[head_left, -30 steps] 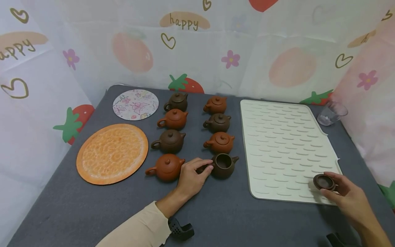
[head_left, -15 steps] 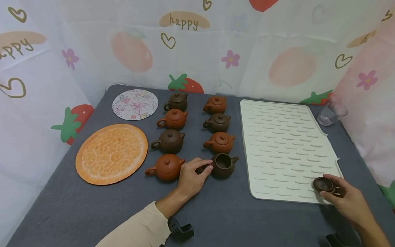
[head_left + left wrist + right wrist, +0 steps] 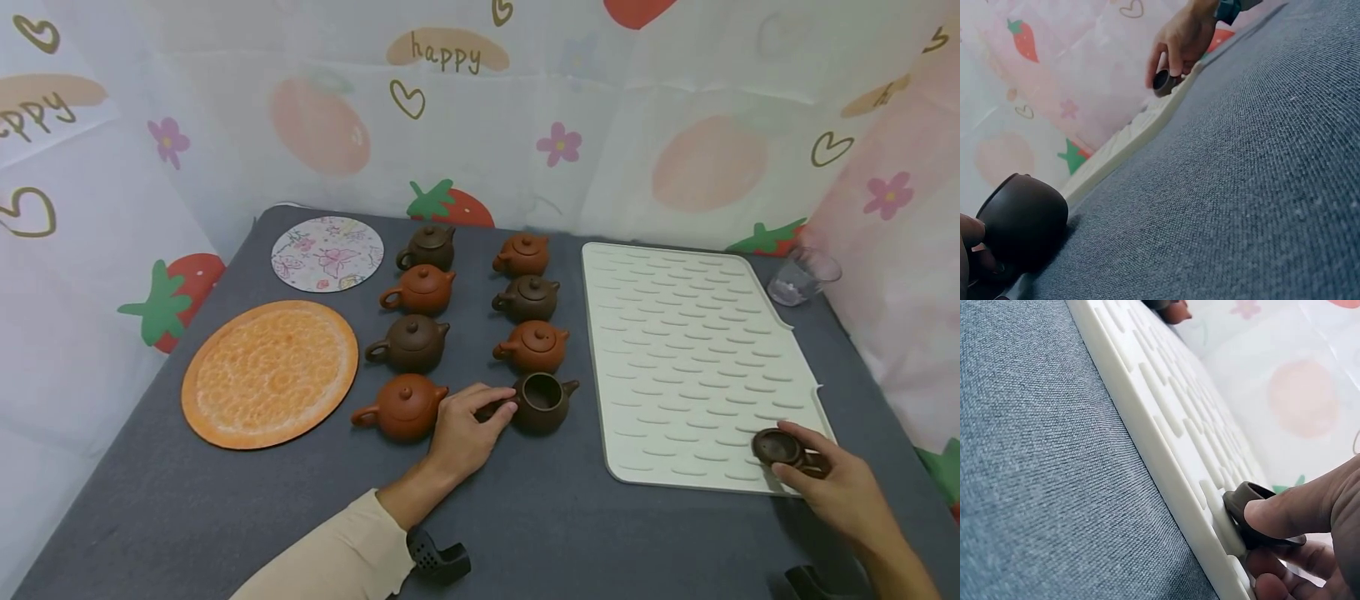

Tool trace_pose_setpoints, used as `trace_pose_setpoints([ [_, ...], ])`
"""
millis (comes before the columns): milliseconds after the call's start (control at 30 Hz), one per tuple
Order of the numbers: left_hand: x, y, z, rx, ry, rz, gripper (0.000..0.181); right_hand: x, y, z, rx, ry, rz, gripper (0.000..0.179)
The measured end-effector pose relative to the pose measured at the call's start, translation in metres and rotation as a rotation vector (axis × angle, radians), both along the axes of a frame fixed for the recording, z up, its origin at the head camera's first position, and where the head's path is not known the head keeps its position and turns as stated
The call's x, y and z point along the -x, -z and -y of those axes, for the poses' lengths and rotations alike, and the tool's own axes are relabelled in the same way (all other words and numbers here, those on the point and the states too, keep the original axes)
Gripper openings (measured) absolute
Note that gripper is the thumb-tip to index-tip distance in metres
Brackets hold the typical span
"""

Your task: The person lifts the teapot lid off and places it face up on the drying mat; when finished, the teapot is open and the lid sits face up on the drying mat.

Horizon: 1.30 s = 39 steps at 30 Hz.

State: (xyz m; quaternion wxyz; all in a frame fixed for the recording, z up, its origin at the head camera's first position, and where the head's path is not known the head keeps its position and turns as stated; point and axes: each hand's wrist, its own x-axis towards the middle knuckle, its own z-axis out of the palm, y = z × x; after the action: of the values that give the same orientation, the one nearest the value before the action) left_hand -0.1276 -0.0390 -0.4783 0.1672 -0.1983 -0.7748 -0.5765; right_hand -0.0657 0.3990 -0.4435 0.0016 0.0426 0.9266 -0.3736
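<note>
My left hand [image 3: 467, 429] pinches the handle of a dark brown teapot [image 3: 542, 415] that stands without a lid, its round mouth facing up. In the left wrist view the teapot's dark body [image 3: 1025, 215] fills the lower left corner. Over the near right corner of a white ridged mat [image 3: 705, 367], my right hand [image 3: 843, 483] holds a small dark teapot lid [image 3: 777, 447] between thumb and fingers, its hollow underside showing. The right wrist view has the lid [image 3: 1250, 495] right at the mat's ridges.
Several lidded teapots, orange-brown [image 3: 408, 408] and dark brown [image 3: 416, 343], stand in two columns. At left lie an orange round mat [image 3: 270, 375] and a floral one [image 3: 327, 254]. A clear glass cup [image 3: 801, 277] tilts beside the white mat's far right edge.
My right hand has shifted slightly left, and the lid in it has turned a little. The left hand stays on the teapot's handle.
</note>
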Motion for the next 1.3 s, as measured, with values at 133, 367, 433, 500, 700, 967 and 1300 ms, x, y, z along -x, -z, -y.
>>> trace_pose_setpoints([
  [133, 0.000, 0.000, 0.000, 0.007, -0.005, -0.004, 0.016, 0.001, 0.001, 0.001, -0.004, -0.002, -0.022, 0.062],
  [367, 0.000, 0.002, 0.000, 0.008, -0.012, -0.024, 0.017, 0.001, 0.001, 0.000, -0.023, 0.010, -0.025, 0.066],
  [433, 0.000, 0.002, -0.001, 0.006, -0.012, -0.019, 0.016, 0.001, 0.001, -0.001, -0.028, 0.018, -0.026, 0.068],
  [500, 0.000, 0.002, -0.001, 0.005, -0.010, -0.013, 0.016, 0.001, 0.002, -0.002, -0.028, 0.029, -0.033, 0.069],
  [700, 0.000, 0.001, -0.001, 0.004, -0.009, -0.009, 0.016, 0.001, 0.002, -0.002, -0.007, 0.052, -0.089, 0.067],
  [967, 0.000, -0.005, -0.002, -0.020, -0.018, -0.013, 0.019, -0.002, -0.007, -0.003, -0.004, 0.085, -0.137, 0.064],
  [1300, -0.007, -0.033, 0.003, -0.050, -0.058, -0.059, 0.020, 0.005, -0.035, 0.010, -0.021, 0.125, -0.242, 0.060],
])
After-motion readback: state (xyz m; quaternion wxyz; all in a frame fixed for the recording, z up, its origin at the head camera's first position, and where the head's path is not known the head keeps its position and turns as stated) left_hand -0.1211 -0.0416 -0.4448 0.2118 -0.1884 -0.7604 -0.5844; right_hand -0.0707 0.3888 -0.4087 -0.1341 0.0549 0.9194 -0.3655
